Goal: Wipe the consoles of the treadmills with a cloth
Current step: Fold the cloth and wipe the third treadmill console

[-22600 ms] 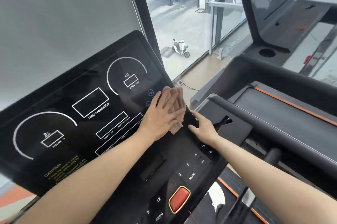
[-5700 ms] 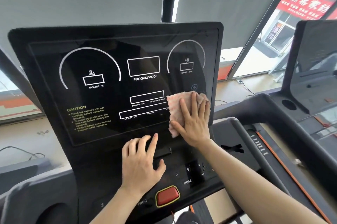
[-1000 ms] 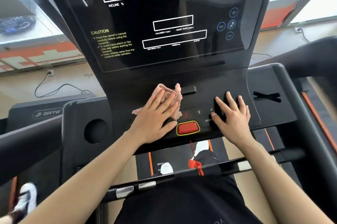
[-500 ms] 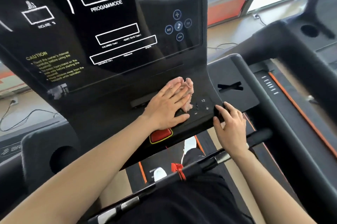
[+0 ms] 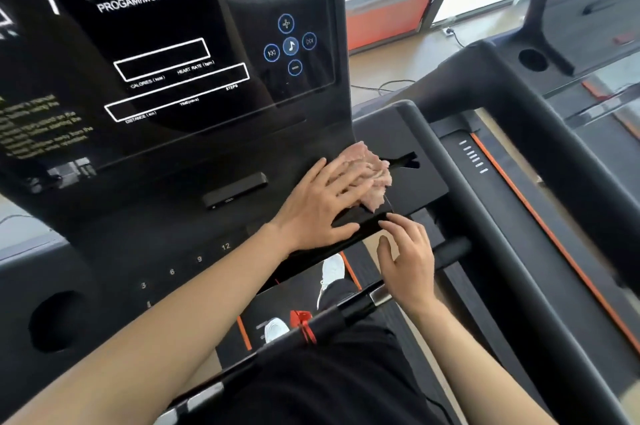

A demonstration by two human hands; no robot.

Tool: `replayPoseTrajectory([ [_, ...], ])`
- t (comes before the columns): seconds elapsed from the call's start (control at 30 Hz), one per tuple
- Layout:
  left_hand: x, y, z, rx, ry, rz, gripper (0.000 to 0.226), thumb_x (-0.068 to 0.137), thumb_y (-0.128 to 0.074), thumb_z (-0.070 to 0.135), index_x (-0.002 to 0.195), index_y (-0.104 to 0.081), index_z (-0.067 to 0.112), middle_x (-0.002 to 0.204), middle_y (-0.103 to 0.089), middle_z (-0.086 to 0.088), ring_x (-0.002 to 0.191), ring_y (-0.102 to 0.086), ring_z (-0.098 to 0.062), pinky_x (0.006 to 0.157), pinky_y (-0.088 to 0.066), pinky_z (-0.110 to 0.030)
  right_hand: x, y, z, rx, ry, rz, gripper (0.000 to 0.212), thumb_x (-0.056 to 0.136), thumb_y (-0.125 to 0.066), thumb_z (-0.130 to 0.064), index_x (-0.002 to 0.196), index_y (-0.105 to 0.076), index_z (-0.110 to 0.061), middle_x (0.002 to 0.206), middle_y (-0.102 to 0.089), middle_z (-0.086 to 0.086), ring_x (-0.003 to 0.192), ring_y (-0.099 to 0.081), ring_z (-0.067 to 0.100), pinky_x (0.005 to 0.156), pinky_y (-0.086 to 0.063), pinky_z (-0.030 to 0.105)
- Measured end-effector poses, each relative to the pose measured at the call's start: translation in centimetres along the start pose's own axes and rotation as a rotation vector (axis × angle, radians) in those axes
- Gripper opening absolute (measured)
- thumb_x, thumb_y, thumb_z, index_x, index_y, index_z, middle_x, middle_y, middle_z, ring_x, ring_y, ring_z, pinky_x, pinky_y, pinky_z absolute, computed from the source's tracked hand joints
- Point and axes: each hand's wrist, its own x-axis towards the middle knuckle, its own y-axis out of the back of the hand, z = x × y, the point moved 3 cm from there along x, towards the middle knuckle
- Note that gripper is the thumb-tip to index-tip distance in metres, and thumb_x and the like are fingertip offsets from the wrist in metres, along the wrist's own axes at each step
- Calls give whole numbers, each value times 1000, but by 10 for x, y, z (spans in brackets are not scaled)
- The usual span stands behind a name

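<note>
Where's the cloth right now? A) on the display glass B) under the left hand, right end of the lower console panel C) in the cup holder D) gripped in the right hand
B: the left hand presses the pink cloth flat on the lower console panel, below the display; the right hand holds nothing.

I count two treadmills: the near one, its console (image 5: 194, 147) filling ten o'clock, and a second treadmill (image 5: 588, 9) off at two o'clock. There are two hands, the left hand (image 5: 322, 206) at centre and the right hand (image 5: 408, 262) at its five o'clock. One pink cloth (image 5: 369, 168). Five round blue buttons (image 5: 290, 46) cluster toward twelve o'clock. Four printed numbers (image 5: 199, 259), 3, 6, 9 and 12, sit at eight o'clock. Two cup holes, one (image 5: 52, 320) at eight o'clock and one (image 5: 533, 59) at two. Two white shoes (image 5: 332, 268) and one red clip (image 5: 304, 324) at six.
</note>
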Motion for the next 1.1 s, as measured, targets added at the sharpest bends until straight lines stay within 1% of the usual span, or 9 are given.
replayPoseTrajectory([
  [0.17, -81, 15, 3, -48, 441, 173, 78, 83, -61, 55, 152, -48, 20, 158, -49, 0, 148, -41, -27, 118, -35, -47, 54, 3, -17, -3, 294, -85, 33, 89, -63, -8, 121, -71, -13, 132, -65, 2, 125, -57, 26, 105, -45, 41],
  [0.27, -114, 13, 5, 11, 614, 117, 87, 79, -60, 64, 151, -48, 17, 156, -50, -3, 147, -41, -29, 119, -34, -48, 88, -8, -26, -109, 485, -355, 49, 93, -56, -23, 142, -57, -20, 156, -47, 1, 150, -33, 24, 122, -28, 40],
  [0.37, -135, 11, 5, 93, 701, 74, 96, 76, -58, 71, 151, -48, 12, 154, -51, -6, 146, -42, -31, 120, -32, -50, 99, -17, -20, -276, 438, -625, 65, 99, -47, -43, 159, -26, -31, 169, -19, -1, 158, -8, 20, 126, -20, 49],
  [0.53, -147, 12, 1, 118, 749, 91, 97, 75, -60, 74, 146, -52, 9, 149, -54, -6, 142, -45, -31, 117, -37, -51, 58, -8, -21, -507, 85, -621, 87, 93, -38, -61, 160, -10, -15, 168, -12, 19, 153, -15, 39, 120, -28, 56],
  [0.63, -148, 12, -1, 108, 746, 99, 96, 74, -61, 74, 145, -53, 10, 148, -55, -5, 140, -47, -30, 116, -37, -50, 41, 9, -34, -400, 114, -488, 72, 91, -43, -46, 151, -33, -8, 164, -22, 19, 143, -35, 40, 111, -40, 45],
  [0.73, -149, 10, -3, 93, 746, 102, 96, 75, -62, 74, 145, -53, 11, 148, -55, -4, 140, -48, -29, 117, -35, -49, 45, 20, -27, -371, 245, -351, 54, 93, -58, -42, 143, -52, -21, 160, -38, 4, 127, -52, 34, 97, -48, 41],
  [0.8, -150, 8, -3, 86, 739, 115, 96, 75, -63, 74, 146, -53, 11, 148, -55, -4, 140, -48, -29, 117, -35, -49, 44, 10, -12, -388, 337, -473, 66, 96, -51, -57, 154, -40, -27, 166, -28, 3, 151, -28, 31, 116, -34, 47],
  [0.9, -151, 8, -4, 77, 731, 131, 96, 74, -64, 75, 146, -53, 11, 148, -55, -4, 140, -48, -29, 117, -35, -48, 44, -10, 2, -435, 348, -589, 82, 96, -33, -71, 162, -11, -30, 171, 0, 4, 158, 9, 27, 127, -11, 51],
  [1.1, -150, 9, -4, 66, 736, 107, 97, 75, -62, 77, 147, -52, 14, 150, -54, 0, 142, -46, -25, 118, -34, -46, 54, -36, -21, -454, 219, -499, 90, 91, -26, -78, 162, -14, -24, 171, -1, 6, 157, 8, 32, 127, -4, 55],
])
